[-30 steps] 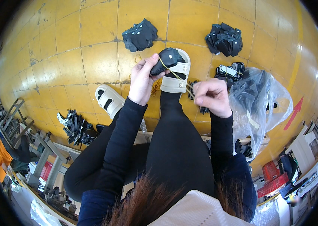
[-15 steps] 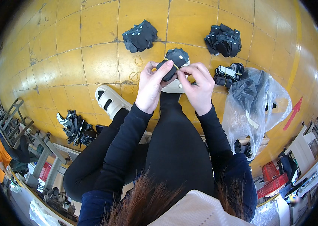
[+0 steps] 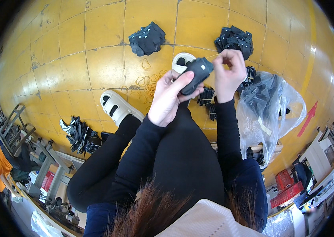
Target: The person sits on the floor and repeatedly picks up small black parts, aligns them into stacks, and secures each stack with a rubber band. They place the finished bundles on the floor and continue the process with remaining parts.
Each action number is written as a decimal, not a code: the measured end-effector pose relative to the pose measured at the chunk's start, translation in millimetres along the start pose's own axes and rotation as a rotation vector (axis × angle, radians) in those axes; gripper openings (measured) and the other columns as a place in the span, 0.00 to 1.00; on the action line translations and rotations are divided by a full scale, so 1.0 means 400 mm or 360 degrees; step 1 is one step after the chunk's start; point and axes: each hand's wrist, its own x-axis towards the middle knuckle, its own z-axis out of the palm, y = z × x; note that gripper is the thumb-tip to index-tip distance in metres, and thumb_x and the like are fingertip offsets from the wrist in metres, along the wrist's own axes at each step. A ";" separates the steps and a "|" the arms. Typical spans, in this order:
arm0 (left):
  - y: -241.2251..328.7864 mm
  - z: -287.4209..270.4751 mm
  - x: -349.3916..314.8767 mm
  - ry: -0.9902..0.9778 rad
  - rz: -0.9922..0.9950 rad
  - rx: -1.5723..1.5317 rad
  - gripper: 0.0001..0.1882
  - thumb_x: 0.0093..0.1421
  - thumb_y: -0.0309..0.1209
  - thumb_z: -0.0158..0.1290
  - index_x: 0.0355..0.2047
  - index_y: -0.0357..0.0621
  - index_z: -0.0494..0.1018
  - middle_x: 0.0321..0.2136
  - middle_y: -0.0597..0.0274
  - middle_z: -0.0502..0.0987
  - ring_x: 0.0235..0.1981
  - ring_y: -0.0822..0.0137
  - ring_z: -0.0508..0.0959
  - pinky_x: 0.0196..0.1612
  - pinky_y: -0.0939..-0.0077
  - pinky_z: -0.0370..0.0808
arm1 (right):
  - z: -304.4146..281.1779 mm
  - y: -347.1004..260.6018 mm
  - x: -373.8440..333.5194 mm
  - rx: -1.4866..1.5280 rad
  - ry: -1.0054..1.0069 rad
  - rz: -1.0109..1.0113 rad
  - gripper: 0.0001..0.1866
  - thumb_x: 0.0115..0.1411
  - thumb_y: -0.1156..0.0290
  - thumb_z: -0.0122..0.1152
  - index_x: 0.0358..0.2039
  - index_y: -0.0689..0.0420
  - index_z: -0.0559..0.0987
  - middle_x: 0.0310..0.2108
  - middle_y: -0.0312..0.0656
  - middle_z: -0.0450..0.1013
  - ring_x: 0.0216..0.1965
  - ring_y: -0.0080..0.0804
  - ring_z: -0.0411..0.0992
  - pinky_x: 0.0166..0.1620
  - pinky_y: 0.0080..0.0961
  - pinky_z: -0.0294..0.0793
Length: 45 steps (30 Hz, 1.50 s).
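My left hand (image 3: 166, 98) is closed around a small stack of black fabric pieces (image 3: 194, 78), thumb on top, with a pale square tag near its far end. To the right of the stack, my right hand (image 3: 230, 77) is raised with thumb and forefinger pinched together. Whatever it pinches, if anything, is too small to make out. No yellow band shows across the stack's visible face. Loose yellow rubber bands (image 3: 150, 85) lie on the floor left of my hands. Below the right hand sit banded black bundles (image 3: 205, 96).
Two piles of black pieces lie farther out, one at left (image 3: 147, 38), one at right (image 3: 236, 37). A clear plastic bag (image 3: 260, 114) with dark contents stands at right. Black strappy items (image 3: 81, 134) lie at left, near my cream sandal (image 3: 120, 107). Someone in orange (image 3: 1, 166) is at far left.
My right hand has left the stack and moved up and right, still pinched. My left hand has shifted right and tilted the stack. The yellow band seen across it earlier no longer shows.
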 end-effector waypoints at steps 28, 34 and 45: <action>0.046 -0.119 0.022 -0.0280 0.0244 0.0084 0.28 0.49 0.22 0.59 0.52 0.39 0.65 0.43 0.60 0.75 0.45 0.63 0.76 0.52 0.64 0.72 | 0.024 -0.132 -0.060 0.1154 -0.0655 0.0722 0.06 0.57 0.81 0.57 0.35 0.66 0.76 0.34 0.38 0.72 0.32 0.22 0.69 0.38 0.18 0.69; 0.036 -0.098 0.013 -0.0110 0.0252 -0.0040 0.27 0.54 0.27 0.56 0.54 0.41 0.64 0.46 0.60 0.74 0.48 0.67 0.73 0.54 0.70 0.67 | 0.041 -0.140 -0.095 0.0542 -0.0361 0.0200 0.09 0.45 0.82 0.70 0.29 0.63 0.80 0.32 0.41 0.74 0.30 0.28 0.74 0.35 0.22 0.73; 0.034 -0.116 0.008 -0.0116 0.0398 -0.0012 0.26 0.55 0.28 0.58 0.54 0.39 0.66 0.43 0.64 0.77 0.45 0.72 0.75 0.51 0.76 0.69 | 0.023 -0.150 -0.086 0.0712 -0.0636 0.0228 0.13 0.46 0.87 0.68 0.31 0.63 0.75 0.38 0.46 0.74 0.44 0.33 0.72 0.49 0.27 0.69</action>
